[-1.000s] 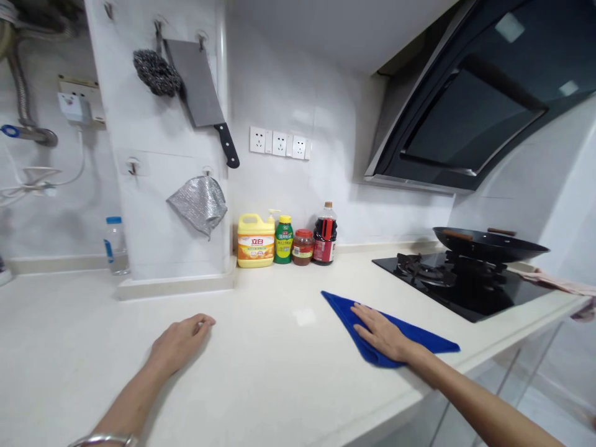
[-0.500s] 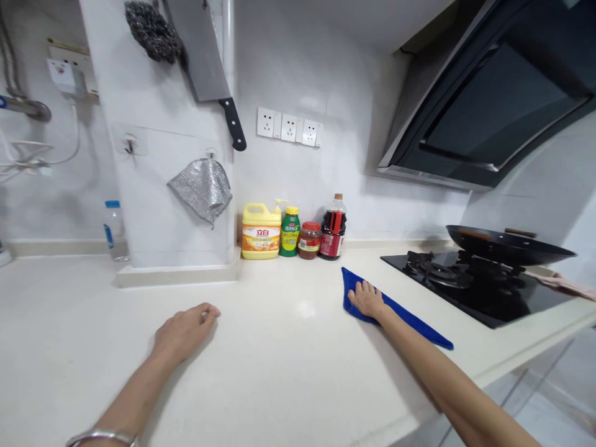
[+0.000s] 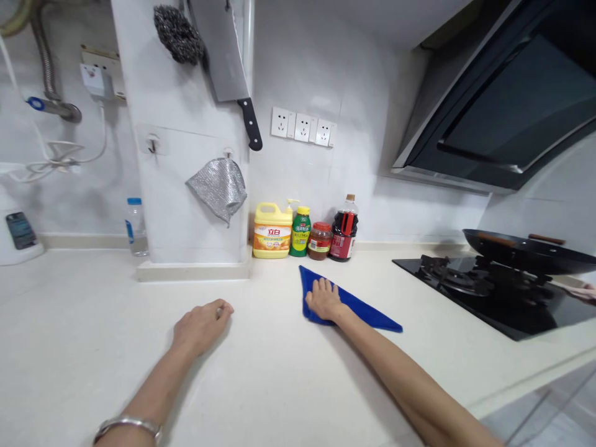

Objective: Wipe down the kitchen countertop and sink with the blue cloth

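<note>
On the pale countertop (image 3: 261, 366), my right hand (image 3: 325, 299) presses down on a blue cloth (image 3: 365, 307), its fingers bent over the fabric. The cloth lies folded, with one long end pointing right toward the stove. My left hand (image 3: 201, 328) rests on the counter to the left, fingers curled in and thumb near them, with nothing visible in it. A silver bangle (image 3: 128, 425) circles the left wrist.
Against the wall stand a yellow detergent jug (image 3: 272, 231), a green bottle (image 3: 300, 233), a red-lidded jar (image 3: 320, 241) and a dark sauce bottle (image 3: 343, 230). A black wok (image 3: 526, 251) sits on the gas stove (image 3: 470, 288). A cleaver (image 3: 228, 68) hangs above left.
My right hand has slid the blue cloth leftward across the counter, away from the stove. The camera view has turned slightly left. My left hand stays in about the same place on the counter.
</note>
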The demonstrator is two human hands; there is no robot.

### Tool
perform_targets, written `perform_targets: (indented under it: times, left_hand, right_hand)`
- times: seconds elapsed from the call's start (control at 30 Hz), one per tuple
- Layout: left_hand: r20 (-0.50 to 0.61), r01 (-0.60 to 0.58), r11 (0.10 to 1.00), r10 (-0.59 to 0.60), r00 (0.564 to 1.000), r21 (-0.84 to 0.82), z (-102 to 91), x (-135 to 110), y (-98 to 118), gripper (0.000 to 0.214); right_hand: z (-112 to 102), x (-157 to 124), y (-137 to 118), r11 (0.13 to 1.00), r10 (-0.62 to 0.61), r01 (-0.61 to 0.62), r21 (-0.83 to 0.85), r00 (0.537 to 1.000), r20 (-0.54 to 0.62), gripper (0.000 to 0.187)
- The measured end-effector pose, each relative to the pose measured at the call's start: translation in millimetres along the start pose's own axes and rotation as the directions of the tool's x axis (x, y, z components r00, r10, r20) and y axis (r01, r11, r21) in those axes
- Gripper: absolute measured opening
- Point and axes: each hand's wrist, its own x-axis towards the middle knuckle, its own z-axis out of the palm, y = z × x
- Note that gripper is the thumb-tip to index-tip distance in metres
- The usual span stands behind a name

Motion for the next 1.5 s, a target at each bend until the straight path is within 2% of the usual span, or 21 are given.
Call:
perform_targets:
  times: [0.1,0.2,0.43,0.63,0.77,0.97,1.13,1.37,1.5]
  left_hand:
    - [-0.008,-0.015,1.0,0.015,1.0,-0.007,0.3,0.8,-1.9,0.052]
    - [-0.018,-0.035,0.999,0.035,0.999,-0.027,0.7,2.3,-5.4,0.051]
    - [-0.047,-0.084,0.993,0.08,0.996,-0.08,0.8,7.2,-13.3,0.049]
    - [-0.069,-0.136,0.985,0.129,0.989,-0.106,3.1,8.5,-19.7,0.05]
    - [-0.07,-0.163,0.98,0.156,0.985,-0.114,2.6,5.6,-21.6,0.047]
    - [-0.041,-0.153,0.983,0.149,0.988,-0.101,1.9,6.4,-20.7,0.048]
    - [-0.039,-0.135,0.987,0.132,0.991,-0.082,4.3,10.2,-20.0,0.051]
    - [0.001,-0.103,0.993,0.103,0.995,-0.059,2.3,8.5,-16.7,0.051]
    - [0.008,-0.097,0.994,0.098,0.995,-0.052,0.1,6.9,-13.7,0.049]
  right_hand:
    - [-0.1,-17.7,-24.4,0.989,-0.145,0.144,0.012,0.989,0.021,0.067]
    - [-1.9,-40.3,-38.0,0.956,-0.292,0.291,0.027,0.956,0.028,0.068]
    - [-7.2,-104.3,-43.1,0.809,-0.582,0.576,0.12,0.813,0.022,0.069]
    - [-13.3,-157.1,-26.2,0.689,-0.704,0.683,0.244,0.71,0.001,0.069]
    - [-17.6,-172.2,-13.7,0.652,-0.726,0.689,0.316,0.688,-0.001,0.069]
    - [-21.1,-169.0,-8.7,0.661,-0.719,0.668,0.342,0.694,0.033,0.07]
    - [-19.9,-149.1,-13.2,0.668,-0.72,0.674,0.315,0.693,0.043,0.07]
    - [-13.5,-85.5,-21.6,0.738,-0.658,0.631,0.24,0.751,0.049,0.072]
    - [-9.6,-53.7,-20.1,0.812,-0.555,0.537,0.227,0.832,0.016,0.072]
